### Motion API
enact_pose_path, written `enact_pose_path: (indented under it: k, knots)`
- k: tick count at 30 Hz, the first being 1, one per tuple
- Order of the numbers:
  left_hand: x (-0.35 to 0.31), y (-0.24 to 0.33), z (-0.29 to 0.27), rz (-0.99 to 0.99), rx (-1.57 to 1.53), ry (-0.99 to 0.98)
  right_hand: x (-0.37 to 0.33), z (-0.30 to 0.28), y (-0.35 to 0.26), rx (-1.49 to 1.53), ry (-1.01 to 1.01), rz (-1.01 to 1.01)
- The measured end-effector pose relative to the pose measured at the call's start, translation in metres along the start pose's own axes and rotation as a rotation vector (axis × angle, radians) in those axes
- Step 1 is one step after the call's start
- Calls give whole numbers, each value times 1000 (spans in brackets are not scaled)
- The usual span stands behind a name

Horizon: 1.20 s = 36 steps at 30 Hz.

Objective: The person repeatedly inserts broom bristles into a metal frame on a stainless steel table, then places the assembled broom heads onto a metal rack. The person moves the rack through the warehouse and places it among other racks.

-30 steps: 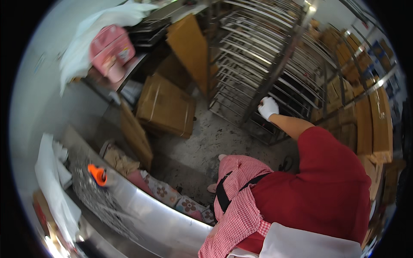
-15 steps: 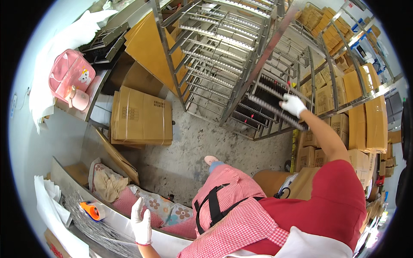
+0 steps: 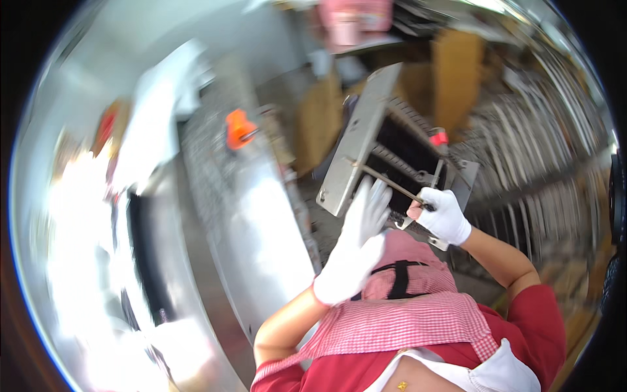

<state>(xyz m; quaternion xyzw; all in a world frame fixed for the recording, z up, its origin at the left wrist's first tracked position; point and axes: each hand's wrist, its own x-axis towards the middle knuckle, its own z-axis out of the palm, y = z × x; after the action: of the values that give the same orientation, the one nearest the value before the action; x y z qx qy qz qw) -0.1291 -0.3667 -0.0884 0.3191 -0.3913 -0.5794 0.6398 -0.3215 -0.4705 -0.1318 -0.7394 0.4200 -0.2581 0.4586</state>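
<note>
A metal slotted rack (image 3: 360, 140) with pale end plates and rows of dark pieces between them hangs tilted in front of me. My right hand (image 3: 446, 217), in a white glove, is closed around a rod at its near side. Close to the rack's near left corner is my left hand (image 3: 356, 242), also gloved in white, its fingers stretched out and thumb apart. Whether those fingertips touch the rack, I cannot tell. A small red piece (image 3: 439, 138) shows at the rack's right edge.
To the left runs a shiny metal bench (image 3: 268, 219) bearing an orange tape dispenser (image 3: 240, 129). Cardboard (image 3: 457, 78) stands beyond the rack. Blurred metal shelving (image 3: 535, 130) fills the right, and a pink bag (image 3: 372, 13) sits at the far edge.
My view has swung left toward the bench. The rack has come out of the shelving in my right hand and is now before my body. My left hand has moved beside it.
</note>
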Motion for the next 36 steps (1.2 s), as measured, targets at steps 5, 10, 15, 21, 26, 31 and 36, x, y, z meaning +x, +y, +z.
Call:
enact_pose_path:
  k: [5, 10, 15, 21, 26, 31, 36]
  knots:
    - [-75, 103, 2, 417, 111, 360, 28, 82, -108, -210, -342, -950]
    - [-171, 133, 37, 798, 622, 1045, 22, 139, -225, 709, -592, -772]
    - [-246, 167, 63, 1147, 146, 1377, -22, 213, -346, 996, -1444, -151]
    - [-264, 147, 15, 879, 808, 2290, -33, 295, -394, 762, -1724, -164]
    - [-262, 107, -28, 688, 1292, 2347, -83, 270, -395, 1080, -1815, 8]
    - [-320, 158, -18, 139, 1879, 2005, -25, 305, -357, 1133, -1939, 200]
    - [-382, 182, -30, -277, 1859, 1682, 40, 332, -257, 229, -1813, 212]
